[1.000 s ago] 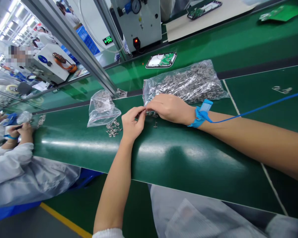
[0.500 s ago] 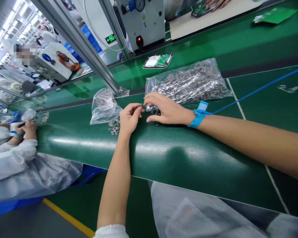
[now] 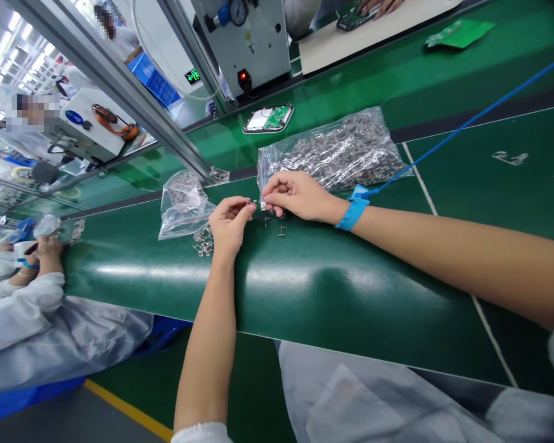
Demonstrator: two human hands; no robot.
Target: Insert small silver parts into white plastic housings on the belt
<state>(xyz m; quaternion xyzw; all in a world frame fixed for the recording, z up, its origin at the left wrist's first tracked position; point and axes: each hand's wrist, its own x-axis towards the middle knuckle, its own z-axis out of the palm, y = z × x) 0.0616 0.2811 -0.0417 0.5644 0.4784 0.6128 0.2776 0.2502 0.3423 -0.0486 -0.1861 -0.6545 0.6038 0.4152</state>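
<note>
My left hand (image 3: 228, 223) and my right hand (image 3: 295, 195) meet fingertip to fingertip over the green bench top (image 3: 323, 289), pinching a small metal part (image 3: 255, 202) between them. A few loose metal parts (image 3: 277, 225) lie just below the fingers. A larger heap of the same parts (image 3: 203, 241) rests left of my left hand. Behind my right hand lies a big clear bag full of metal parts (image 3: 337, 154). A smaller clear bag (image 3: 182, 200) sits left of it. A blue strap (image 3: 353, 208) circles my right wrist, its blue cord (image 3: 466, 123) running up right.
A co-worker in a white coat (image 3: 32, 307) works at the far left, hands (image 3: 46, 249) on small parts. An open device with a green circuit board (image 3: 268, 118) lies on the belt beyond. A grey machine (image 3: 242, 43) stands behind an aluminium post (image 3: 133, 92).
Both hands have stayed together at the mouth of the big bag, fingers shifting on a small part. The view has swung slightly, so everything sits a little further left.
</note>
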